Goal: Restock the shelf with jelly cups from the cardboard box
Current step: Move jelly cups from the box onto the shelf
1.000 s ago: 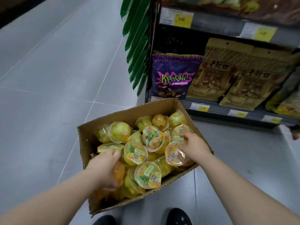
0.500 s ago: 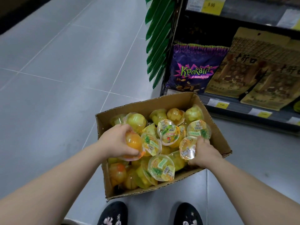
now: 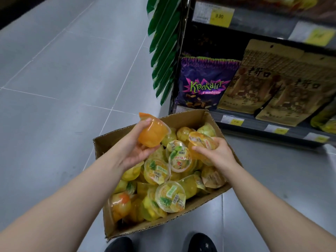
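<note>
An open cardboard box (image 3: 187, 119) stands on the floor, full of several clear jelly cups (image 3: 171, 196) with yellow and orange fruit. My left hand (image 3: 134, 148) holds an orange jelly cup (image 3: 151, 132) raised above the box's far left part, its base turned toward me. My right hand (image 3: 218, 154) grips a second orange jelly cup (image 3: 201, 142) by its lid edge, just above the pile at the right. The shelf (image 3: 254, 126) stands beyond the box at the right.
Purple snack bags (image 3: 203, 84) and tan pouches (image 3: 269, 82) fill the lower shelf, with yellow price tags (image 3: 234, 121) on its edge. Green fake leaves (image 3: 163, 48) hang at the shelf's left end. Grey tiled floor (image 3: 63, 79) spreads to the left. My shoes (image 3: 200, 242) show below.
Both hands have lifted out of the pile. The left raised its orange cup well above the box; the right now holds an orange cup higher than before.
</note>
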Tool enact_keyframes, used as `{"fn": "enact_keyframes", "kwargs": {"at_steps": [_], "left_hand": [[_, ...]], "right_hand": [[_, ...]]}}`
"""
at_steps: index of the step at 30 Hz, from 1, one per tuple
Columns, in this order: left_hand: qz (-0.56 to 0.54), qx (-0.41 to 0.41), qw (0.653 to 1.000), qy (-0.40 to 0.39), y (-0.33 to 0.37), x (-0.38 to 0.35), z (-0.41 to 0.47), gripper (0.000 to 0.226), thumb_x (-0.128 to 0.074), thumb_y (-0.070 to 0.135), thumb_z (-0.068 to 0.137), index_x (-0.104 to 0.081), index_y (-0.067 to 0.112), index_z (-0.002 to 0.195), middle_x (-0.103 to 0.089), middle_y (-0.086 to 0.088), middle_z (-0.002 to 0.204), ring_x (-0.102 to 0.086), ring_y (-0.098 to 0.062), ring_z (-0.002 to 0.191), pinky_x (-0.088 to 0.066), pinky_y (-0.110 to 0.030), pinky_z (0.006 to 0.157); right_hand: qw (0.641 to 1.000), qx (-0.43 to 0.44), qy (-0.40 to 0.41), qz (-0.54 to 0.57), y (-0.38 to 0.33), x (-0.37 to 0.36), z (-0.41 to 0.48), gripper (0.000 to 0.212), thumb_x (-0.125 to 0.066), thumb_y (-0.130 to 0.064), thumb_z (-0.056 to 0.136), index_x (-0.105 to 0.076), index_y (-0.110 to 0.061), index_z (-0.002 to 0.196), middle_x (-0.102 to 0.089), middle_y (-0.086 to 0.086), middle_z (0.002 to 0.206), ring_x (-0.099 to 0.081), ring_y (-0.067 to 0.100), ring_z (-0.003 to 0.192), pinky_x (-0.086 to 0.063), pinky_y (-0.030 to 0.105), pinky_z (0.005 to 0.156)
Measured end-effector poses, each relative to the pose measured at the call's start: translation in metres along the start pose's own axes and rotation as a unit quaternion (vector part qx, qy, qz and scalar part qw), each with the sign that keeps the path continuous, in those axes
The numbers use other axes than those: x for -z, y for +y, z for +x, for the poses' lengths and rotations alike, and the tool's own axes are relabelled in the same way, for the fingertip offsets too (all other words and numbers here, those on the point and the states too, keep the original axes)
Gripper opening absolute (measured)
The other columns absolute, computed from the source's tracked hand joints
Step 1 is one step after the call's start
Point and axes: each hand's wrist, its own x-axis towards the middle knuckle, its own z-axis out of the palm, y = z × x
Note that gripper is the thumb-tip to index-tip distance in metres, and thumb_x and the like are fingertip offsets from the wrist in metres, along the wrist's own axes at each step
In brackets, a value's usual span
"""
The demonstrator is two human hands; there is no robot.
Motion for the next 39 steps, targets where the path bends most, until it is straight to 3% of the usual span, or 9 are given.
{"fn": "enact_keyframes", "kwargs": {"at_steps": [7,11,14,19,22,24,28,32,39], "left_hand": [[0.008,-0.023,0.999,-0.026,0.054,-0.086,-0.049,0.067,-0.069,0.045,0.062,-0.051,0.012,0.118,-0.061,-0.014,0.109,-0.063,-0.027,0.099,-0.058,-0.038,0.075],[0.080,-0.054,0.995,-0.013,0.120,-0.165,-0.124,0.051,-0.063,0.055,0.069,-0.053,0.016,0.101,-0.062,-0.011,0.101,-0.065,-0.025,0.090,-0.057,-0.040,0.080],[0.157,-0.100,0.981,-0.060,0.180,-0.231,-0.190,0.056,-0.075,0.054,0.065,-0.058,0.017,0.103,-0.066,-0.007,0.096,-0.070,-0.019,0.076,-0.059,-0.035,0.074],[0.282,-0.184,0.934,-0.116,0.272,-0.350,-0.310,0.045,-0.075,0.045,0.070,-0.058,0.019,0.104,-0.066,-0.004,0.094,-0.067,-0.014,0.072,-0.058,-0.027,0.059],[0.321,-0.235,0.906,-0.147,0.312,-0.417,-0.375,0.081,-0.085,0.038,0.058,-0.048,0.016,0.126,-0.061,-0.010,0.116,-0.067,-0.017,0.081,-0.052,-0.025,0.051],[0.340,-0.297,0.881,-0.146,0.333,-0.459,-0.411,0.092,-0.089,0.037,0.047,-0.047,0.017,0.127,-0.062,-0.008,0.117,-0.068,-0.019,0.085,-0.053,-0.029,0.054],[0.399,-0.427,0.803,-0.118,0.359,-0.536,-0.469,0.095,-0.086,0.065,0.023,-0.052,0.034,0.105,-0.057,-0.004,0.123,-0.059,-0.023,0.109,-0.053,-0.040,0.087],[0.386,-0.496,0.770,-0.112,0.365,-0.601,-0.515,0.105,-0.086,0.066,0.026,-0.049,0.029,0.116,-0.056,-0.001,0.122,-0.057,-0.020,0.110,-0.049,-0.042,0.096],[0.334,-0.584,0.720,-0.170,0.354,-0.679,-0.569,0.106,-0.093,0.053,0.030,-0.049,0.022,0.121,-0.064,0.002,0.114,-0.064,-0.010,0.100,-0.050,-0.022,0.076]], "right_hand": [[0.984,0.017,0.000,0.179,-0.097,0.035,-0.023,0.074,-0.085,-0.061,0.044,-0.070,-0.018,0.101,-0.073,0.004,0.102,-0.068,0.020,0.097,-0.051,0.044,0.095],[0.979,0.062,-0.013,0.195,-0.196,0.093,-0.077,0.069,-0.089,-0.049,0.050,-0.069,-0.017,0.108,-0.073,0.002,0.102,-0.068,0.019,0.098,-0.054,0.033,0.086],[0.974,0.097,0.010,0.203,-0.278,0.148,-0.122,0.043,-0.085,-0.026,0.066,-0.063,-0.021,0.103,-0.070,-0.002,0.100,-0.067,0.015,0.093,-0.052,0.026,0.082],[0.966,0.164,0.066,0.191,-0.400,0.253,-0.204,0.052,-0.082,-0.010,0.072,-0.049,-0.024,0.109,-0.055,-0.013,0.100,-0.055,-0.002,0.086,-0.045,0.017,0.072],[0.955,0.212,0.103,0.178,-0.469,0.319,-0.252,0.041,-0.080,-0.007,0.074,-0.052,-0.029,0.095,-0.054,-0.019,0.091,-0.057,-0.008,0.076,-0.045,0.011,0.064],[0.946,0.239,0.122,0.179,-0.505,0.359,-0.276,0.042,-0.082,-0.011,0.073,-0.052,-0.027,0.097,-0.054,-0.018,0.095,-0.057,-0.006,0.080,-0.045,0.011,0.067],[0.927,0.288,0.185,0.155,-0.561,0.433,-0.312,0.088,-0.090,-0.042,0.055,-0.049,-0.022,0.130,-0.057,-0.008,0.118,-0.059,0.014,0.104,-0.052,0.037,0.089],[0.898,0.347,0.234,0.135,-0.599,0.504,-0.345,0.076,-0.087,-0.039,0.063,-0.049,-0.021,0.126,-0.055,-0.008,0.114,-0.055,0.012,0.102,-0.047,0.027,0.085],[0.863,0.398,0.280,0.134,-0.631,0.595,-0.371,0.084,-0.087,-0.051,0.051,-0.054,-0.016,0.120,-0.062,-0.003,0.112,-0.061,0.015,0.102,-0.045,0.024,0.077]]}}
